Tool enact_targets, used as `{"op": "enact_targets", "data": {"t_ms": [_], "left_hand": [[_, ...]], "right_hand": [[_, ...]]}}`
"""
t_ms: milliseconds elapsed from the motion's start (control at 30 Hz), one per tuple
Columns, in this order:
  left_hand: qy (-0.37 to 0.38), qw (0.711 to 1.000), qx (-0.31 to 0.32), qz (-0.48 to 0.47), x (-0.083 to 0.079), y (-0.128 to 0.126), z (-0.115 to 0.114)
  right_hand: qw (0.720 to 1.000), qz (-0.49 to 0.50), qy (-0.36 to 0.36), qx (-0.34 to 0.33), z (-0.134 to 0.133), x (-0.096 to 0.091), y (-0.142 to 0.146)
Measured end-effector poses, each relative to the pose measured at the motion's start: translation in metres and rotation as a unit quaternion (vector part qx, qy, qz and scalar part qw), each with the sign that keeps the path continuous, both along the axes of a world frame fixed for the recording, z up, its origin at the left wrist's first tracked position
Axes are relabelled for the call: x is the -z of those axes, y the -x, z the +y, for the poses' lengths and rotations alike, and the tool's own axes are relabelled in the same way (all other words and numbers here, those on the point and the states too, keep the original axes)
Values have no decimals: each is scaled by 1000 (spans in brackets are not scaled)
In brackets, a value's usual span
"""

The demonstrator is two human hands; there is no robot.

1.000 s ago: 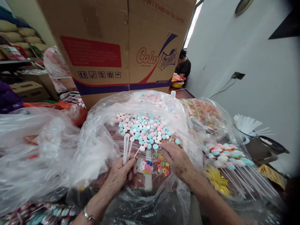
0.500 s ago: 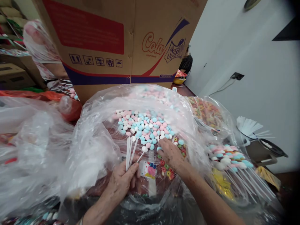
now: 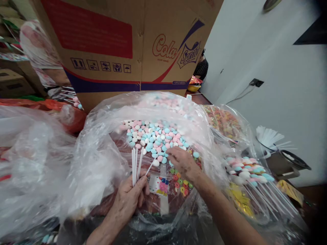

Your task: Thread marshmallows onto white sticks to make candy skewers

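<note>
My left hand point(image 3: 134, 192) is closed round several thin white sticks point(image 3: 134, 163). One of these sticks point(image 3: 150, 166) leans right, with a white marshmallow-like candy point(image 3: 155, 163) at its tip. My right hand point(image 3: 182, 163) is over the near right edge of a pile of pink, blue and white candies point(image 3: 153, 136). Its fingers reach out to the left among the candies, and I make out nothing held in them. Small coloured ring candies point(image 3: 182, 183) lie beneath the right wrist. The pile rests inside a large clear plastic bag point(image 3: 99, 153).
A tall cardboard box point(image 3: 127, 44) stands behind the pile. To the right lie filled candy skewers point(image 3: 250, 170), a bag of orange-red sweets point(image 3: 222, 117), yellow foil ties point(image 3: 240, 199) and a grey container point(image 3: 288, 163). A red bag point(image 3: 74, 117) is on the left. Another person point(image 3: 41, 47) is beyond it.
My right hand has moved slightly left and up over the candies, its fingers drawing closer together. My left hand and its sticks appear a little further left. The whole view has shifted slightly.
</note>
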State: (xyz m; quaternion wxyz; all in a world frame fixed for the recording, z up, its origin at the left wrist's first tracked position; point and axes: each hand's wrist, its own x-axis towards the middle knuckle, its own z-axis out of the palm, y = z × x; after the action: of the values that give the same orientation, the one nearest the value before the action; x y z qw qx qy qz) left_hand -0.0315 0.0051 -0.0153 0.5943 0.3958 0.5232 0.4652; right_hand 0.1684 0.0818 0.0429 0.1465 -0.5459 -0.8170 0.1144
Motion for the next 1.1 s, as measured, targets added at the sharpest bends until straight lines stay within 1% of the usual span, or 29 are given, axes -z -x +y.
{"op": "enact_targets", "data": {"t_ms": [67, 100, 167, 200, 267, 300, 367, 433, 467, 533, 600, 667, 767, 833, 900, 1000, 1100], "left_hand": [[-5, 1000, 6, 5, 0, 0, 0], [-9, 1000, 9, 8, -1, 0, 0], [-14, 1000, 13, 13, -2, 0, 0], [-15, 1000, 14, 15, -3, -1, 0], [-12, 1000, 13, 17, -3, -1, 0], [-9, 1000, 15, 17, -3, -1, 0], [-7, 1000, 22, 13, -1, 0, 0], [-9, 999, 31, 12, 1, 0, -1], [-12, 999, 34, 13, 2, 0, -1], [-15, 999, 42, 18, 3, 0, -1], [-18, 998, 49, 24, 3, 0, -1], [-18, 998, 49, 30, 2, 0, -2], [-21, 998, 45, 38, 2, 1, -2], [-24, 998, 44, 37, 2, 0, -2], [-23, 998, 46, 36, 4, 0, -1], [-24, 998, 47, 34, 5, 0, -1], [-24, 998, 49, 39, 2, 0, -1]], "right_hand": [[996, -75, -11, -48, -2, 5, 17], [991, -116, -23, -58, -2, 9, 25], [981, -176, -53, -61, -3, 16, 36], [978, -189, -66, -59, -3, 19, 39], [981, -175, -73, -50, 0, 20, 35], [986, -149, -71, -34, 1, 19, 30], [996, -63, -62, 20, 4, 15, 13], [995, 36, -50, 75, 4, 11, -7], [993, 73, -43, 83, 3, 11, -16], [992, 106, -37, 61, -2, 14, -28], [994, 94, -53, 21, -8, 21, -31], [995, 69, -74, 6, -12, 30, -27], [994, 56, -84, 33, -13, 37, -22], [993, 66, -79, 59, -10, 37, -21], [993, 58, -68, 72, -8, 36, -23], [996, -12, -57, 61, -7, 35, -24], [992, -98, -64, 41, -9, 34, -22]]}}
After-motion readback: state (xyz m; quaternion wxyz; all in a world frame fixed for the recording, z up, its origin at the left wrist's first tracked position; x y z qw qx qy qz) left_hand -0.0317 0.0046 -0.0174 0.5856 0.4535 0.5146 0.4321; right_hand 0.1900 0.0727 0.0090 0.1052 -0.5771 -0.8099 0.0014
